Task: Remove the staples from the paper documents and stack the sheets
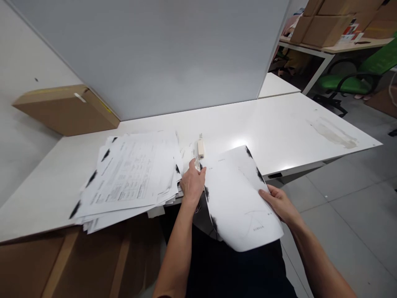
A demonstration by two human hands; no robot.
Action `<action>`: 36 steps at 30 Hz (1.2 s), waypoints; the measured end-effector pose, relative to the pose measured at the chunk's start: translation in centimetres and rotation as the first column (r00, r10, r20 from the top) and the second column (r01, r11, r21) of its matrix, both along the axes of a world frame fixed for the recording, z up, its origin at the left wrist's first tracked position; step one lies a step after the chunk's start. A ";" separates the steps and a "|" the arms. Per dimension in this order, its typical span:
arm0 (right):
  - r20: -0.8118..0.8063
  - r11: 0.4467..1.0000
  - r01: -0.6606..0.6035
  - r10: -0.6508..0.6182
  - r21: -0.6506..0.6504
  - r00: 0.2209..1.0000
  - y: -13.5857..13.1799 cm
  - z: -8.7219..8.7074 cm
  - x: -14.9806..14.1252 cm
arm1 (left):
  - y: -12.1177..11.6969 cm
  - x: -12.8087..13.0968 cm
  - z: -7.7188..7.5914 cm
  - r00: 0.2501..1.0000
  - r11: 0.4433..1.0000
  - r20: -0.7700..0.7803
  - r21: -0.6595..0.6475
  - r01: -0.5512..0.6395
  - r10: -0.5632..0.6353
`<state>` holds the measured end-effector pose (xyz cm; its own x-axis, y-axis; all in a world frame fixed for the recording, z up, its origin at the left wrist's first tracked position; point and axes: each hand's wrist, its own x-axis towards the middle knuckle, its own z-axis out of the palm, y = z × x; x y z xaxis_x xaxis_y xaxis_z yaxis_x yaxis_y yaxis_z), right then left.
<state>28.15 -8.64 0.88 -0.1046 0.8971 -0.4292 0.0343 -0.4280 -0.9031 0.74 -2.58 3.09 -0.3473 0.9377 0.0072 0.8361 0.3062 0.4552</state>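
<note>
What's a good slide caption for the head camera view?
Right hand holding a black-marked sheet, left hand at its far edge, beside stacked papers.

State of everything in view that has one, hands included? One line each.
Right hand: closed on the held sheet's right edge.
Left hand: at the sheet's left edge; grip unclear.
Held sheet: bowed, near end past the desk edge, black smudges along both sides.
Paper stack: uneven, edges fanned out.
Cream block: resting on the desk.
White desk: stained at right.

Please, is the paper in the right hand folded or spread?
Spread: the paper shows one wide face, curving gently at its lower end, not doubled over, in the right hand.
</note>
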 end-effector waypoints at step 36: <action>0.011 1.000 0.027 -0.027 0.004 1.000 0.9 -0.4 -0.6 | 1.2 0.1 -0.4 0.957 0.990 -0.263 0.030 0.139 -0.126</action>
